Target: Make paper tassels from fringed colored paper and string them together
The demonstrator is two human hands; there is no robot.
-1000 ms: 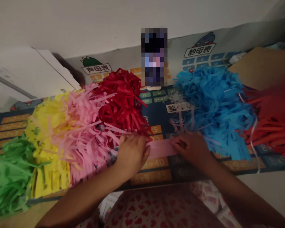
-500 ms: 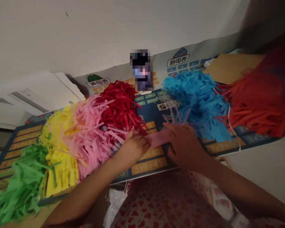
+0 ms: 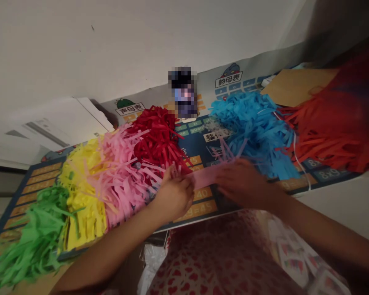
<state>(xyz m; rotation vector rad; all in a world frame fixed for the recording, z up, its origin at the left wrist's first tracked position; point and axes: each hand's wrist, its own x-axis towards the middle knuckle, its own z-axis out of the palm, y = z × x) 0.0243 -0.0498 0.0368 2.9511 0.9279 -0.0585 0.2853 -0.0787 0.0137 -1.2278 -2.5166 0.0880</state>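
Note:
A strip of pink fringed tissue paper (image 3: 203, 178) stretches between my two hands above the table mat. Its left end is gripped by my left hand (image 3: 176, 191), with cut pink ends sticking up past the thumb. My right hand (image 3: 241, 182) is closed on the other end, and loose pink strands rise above its fingers. Left of my left hand lies a pile of pink paper fringe (image 3: 123, 164), beside dark red fringe (image 3: 155, 133). Blue paper fringe (image 3: 258, 131) lies just beyond my right hand.
Yellow fringe (image 3: 86, 192) and green fringe (image 3: 38, 233) spread across the left of the printed mat (image 3: 203, 207). At the right are red fringe (image 3: 332, 131), a brown paper piece (image 3: 301, 88) and a white cord (image 3: 301, 166). A phone (image 3: 184, 96) stands at the back, and a white box (image 3: 58, 123) at the left.
My right hand's fingers have closed in on the pink strip, with the thumb now tucked from view. My left hand keeps its hold. The whole view has shifted slightly.

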